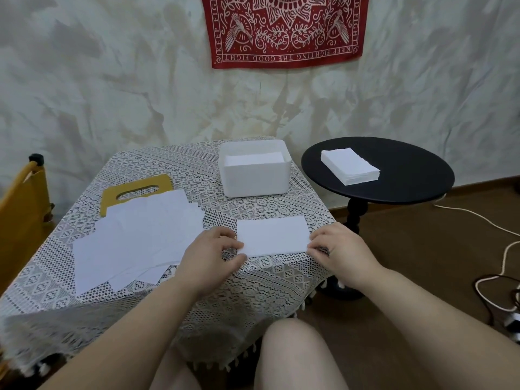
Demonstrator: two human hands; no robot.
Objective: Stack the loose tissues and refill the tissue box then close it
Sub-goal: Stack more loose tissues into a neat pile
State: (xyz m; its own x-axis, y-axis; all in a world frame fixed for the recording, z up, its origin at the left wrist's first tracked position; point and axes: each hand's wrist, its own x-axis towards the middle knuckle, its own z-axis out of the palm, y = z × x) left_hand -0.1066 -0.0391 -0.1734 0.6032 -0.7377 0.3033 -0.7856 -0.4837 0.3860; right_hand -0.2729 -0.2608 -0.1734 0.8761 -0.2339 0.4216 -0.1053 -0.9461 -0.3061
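Note:
A small neat stack of white tissues (272, 235) lies near the front of the lace-covered table (253, 282). My left hand (212, 253) pinches its left edge and my right hand (336, 249) pinches its right edge. Several loose tissues (135, 243) lie spread out to the left. The white tissue box (254, 171) stands open at the back of the table with tissues inside. Its yellow slotted lid (135, 192) lies flat at the back left, partly under the loose tissues.
A black round side table (408, 187) stands to the right with a thick stack of tissues (350, 166) on it. A yellow chair (22, 209) is at the left. White cables (503, 249) trail on the floor at the right. My knees are below the table's front edge.

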